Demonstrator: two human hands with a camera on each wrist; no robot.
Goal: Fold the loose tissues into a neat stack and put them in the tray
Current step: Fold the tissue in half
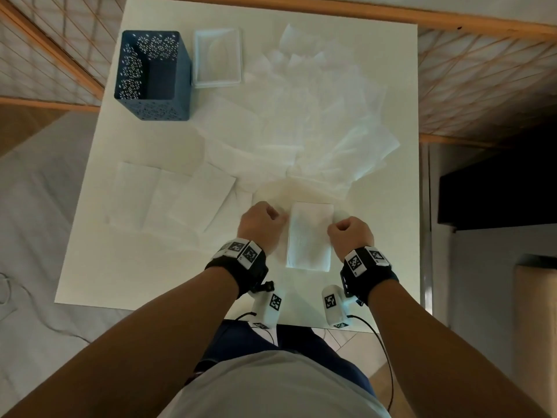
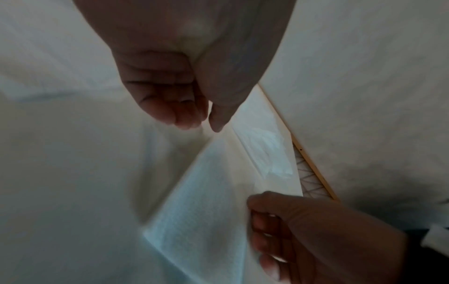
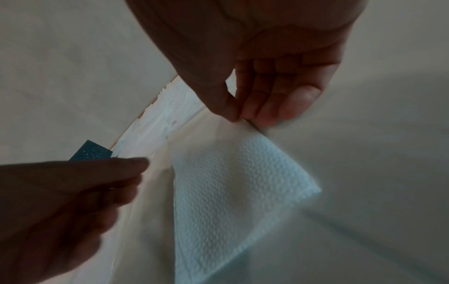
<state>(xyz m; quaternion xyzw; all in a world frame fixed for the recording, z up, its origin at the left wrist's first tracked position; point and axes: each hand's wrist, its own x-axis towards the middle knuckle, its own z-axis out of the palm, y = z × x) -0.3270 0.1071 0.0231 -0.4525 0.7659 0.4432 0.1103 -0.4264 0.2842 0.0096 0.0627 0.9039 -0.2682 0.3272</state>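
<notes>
A white square table [image 1: 99, 251] carries a dark blue perforated bin [image 1: 150, 76] and a white tray [image 1: 217, 57] side by side at its far left, loose tissues [image 1: 316, 122] spread across its middle, and a folded tissue [image 1: 310, 236] near its front edge.

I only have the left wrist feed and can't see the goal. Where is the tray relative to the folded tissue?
Observer: The white tray stands at the far left of the table, beside a blue basket and well beyond the folded tissue.
Operator: Is the right hand gripping that tissue?
Observer: Yes. In the right wrist view, the right hand pinches its corner between thumb and fingertip.
Operator: Any loose ones left?
Observer: Many. Loose tissues lie spread across the table's middle and right, with flatter ones on the near left.
</notes>
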